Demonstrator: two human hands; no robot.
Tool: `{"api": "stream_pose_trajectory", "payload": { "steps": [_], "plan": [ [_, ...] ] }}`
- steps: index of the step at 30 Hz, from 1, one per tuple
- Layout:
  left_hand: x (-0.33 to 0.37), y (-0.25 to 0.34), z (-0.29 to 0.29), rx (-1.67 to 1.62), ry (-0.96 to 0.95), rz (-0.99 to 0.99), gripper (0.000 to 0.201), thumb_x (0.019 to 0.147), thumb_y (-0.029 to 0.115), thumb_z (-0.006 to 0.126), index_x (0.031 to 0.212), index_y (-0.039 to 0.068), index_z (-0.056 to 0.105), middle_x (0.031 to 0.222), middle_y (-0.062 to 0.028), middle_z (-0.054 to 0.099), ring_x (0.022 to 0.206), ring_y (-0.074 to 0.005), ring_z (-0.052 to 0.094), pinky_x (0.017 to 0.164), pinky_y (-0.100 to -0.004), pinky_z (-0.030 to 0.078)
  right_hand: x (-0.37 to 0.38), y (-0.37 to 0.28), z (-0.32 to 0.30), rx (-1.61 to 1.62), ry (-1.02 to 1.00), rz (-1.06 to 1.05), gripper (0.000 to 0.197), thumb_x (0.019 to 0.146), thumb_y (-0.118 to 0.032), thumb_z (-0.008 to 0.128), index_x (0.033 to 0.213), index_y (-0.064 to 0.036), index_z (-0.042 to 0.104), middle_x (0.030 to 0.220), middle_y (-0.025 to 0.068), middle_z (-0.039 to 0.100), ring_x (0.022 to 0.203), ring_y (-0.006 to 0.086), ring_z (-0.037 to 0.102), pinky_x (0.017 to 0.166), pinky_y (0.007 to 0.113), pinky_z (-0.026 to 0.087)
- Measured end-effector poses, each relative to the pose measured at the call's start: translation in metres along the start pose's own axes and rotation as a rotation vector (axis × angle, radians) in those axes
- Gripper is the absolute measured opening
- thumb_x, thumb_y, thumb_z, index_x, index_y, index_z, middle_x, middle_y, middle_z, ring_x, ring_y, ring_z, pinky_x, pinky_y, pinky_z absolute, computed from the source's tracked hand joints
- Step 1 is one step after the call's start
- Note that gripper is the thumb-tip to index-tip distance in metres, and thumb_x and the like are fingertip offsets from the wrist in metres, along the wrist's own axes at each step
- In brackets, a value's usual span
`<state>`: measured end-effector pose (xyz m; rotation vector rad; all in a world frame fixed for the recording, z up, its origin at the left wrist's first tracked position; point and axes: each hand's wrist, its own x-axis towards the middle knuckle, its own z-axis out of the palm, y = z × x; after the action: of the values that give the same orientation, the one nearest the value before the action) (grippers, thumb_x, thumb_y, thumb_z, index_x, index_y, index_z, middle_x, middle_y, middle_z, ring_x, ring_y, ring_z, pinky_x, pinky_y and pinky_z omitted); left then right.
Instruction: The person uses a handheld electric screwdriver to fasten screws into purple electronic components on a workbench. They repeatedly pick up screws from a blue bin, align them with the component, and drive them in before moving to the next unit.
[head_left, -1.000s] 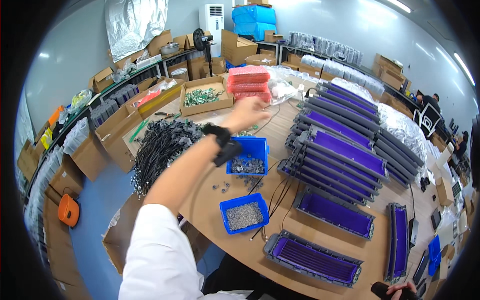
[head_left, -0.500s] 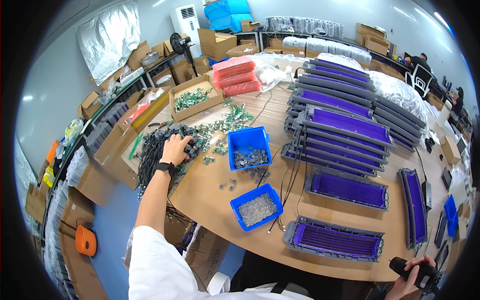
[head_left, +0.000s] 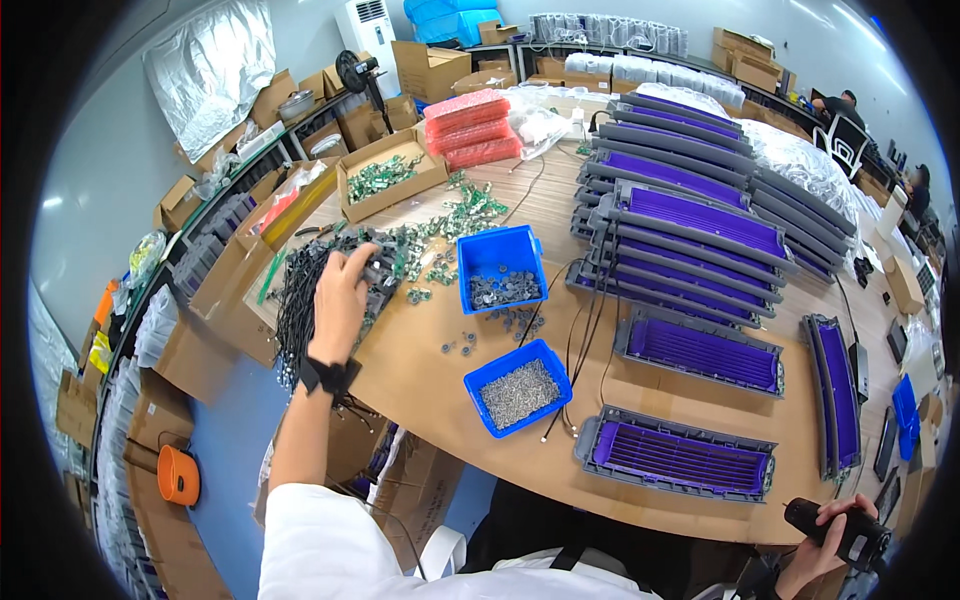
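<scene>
My left hand [head_left: 340,305], with a black band at the wrist, reaches onto a heap of black cables [head_left: 300,290] with dark connector ends at the table's left. Its thumb and a finger stand apart over the heap; the other fingertips are partly hidden. Low at the right edge, my right hand [head_left: 828,548] is wrapped round a black handheld power screwdriver [head_left: 862,545], its nose pointing left. Nearest me on the table lies a grey frame with purple slats [head_left: 680,455]. A blue bin of small screws [head_left: 516,392] stands left of it.
Another blue bin [head_left: 500,245] holds small grey parts. Green circuit boards lie loose and in a cardboard tray [head_left: 425,178]. Stacked purple-and-grey frames [head_left: 690,215] fill the right side, with loose cables hanging down. Red bubble-wrap packs [head_left: 468,130] sit behind. Another person [head_left: 842,108] sits far right.
My left hand has turned more upright over the cable heap, its fingers shifting slightly away from me. My right hand still holds the screwdriver. The whole view has shifted slightly.
</scene>
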<state>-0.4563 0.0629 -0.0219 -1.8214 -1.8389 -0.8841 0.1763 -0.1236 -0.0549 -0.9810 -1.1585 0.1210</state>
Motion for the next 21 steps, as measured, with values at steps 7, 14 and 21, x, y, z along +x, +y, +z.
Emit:
{"api": "stream_pose_trajectory", "payload": {
  "steps": [7,14,21],
  "plan": [
    [-0.086,0.039,0.014,0.033,-0.281,-0.138,0.076,0.064,-0.013,0.067,0.136,0.003,0.046,0.109,-0.0194,0.045,0.103,-0.0388,0.048,0.089,-0.0436,0.045,0.004,0.011,-0.001,0.040,-0.048,-0.003,0.036,0.092,-0.010,0.058,0.123,0.0045,0.047,0.086,0.0094,0.054,0.067,0.0135,0.048,0.066,0.027,0.041],
    [-0.107,0.031,0.006,-0.112,-0.480,-0.032,0.087,0.072,-0.006,0.064,0.148,-0.002,0.023,0.135,-0.0257,0.036,0.126,-0.0422,0.038,0.110,-0.0431,0.033,0.016,0.005,-0.005,0.043,0.003,-0.032,0.035,0.093,-0.009,0.056,0.123,0.0048,0.047,0.086,0.0084,0.051,0.069,0.0138,0.047,0.069,0.028,0.042],
    [-0.118,0.034,-0.022,-0.502,-0.770,-0.212,0.076,0.085,0.001,0.057,0.152,0.002,0.021,0.158,-0.0289,0.004,0.148,-0.0404,0.004,0.118,-0.0428,0.018,0.054,0.005,-0.033,0.156,0.084,-0.128,0.033,0.096,-0.013,0.047,0.121,0.0086,0.044,0.088,0.0100,0.045,0.077,0.0174,0.041,0.079,0.034,0.036]
  ]
}}
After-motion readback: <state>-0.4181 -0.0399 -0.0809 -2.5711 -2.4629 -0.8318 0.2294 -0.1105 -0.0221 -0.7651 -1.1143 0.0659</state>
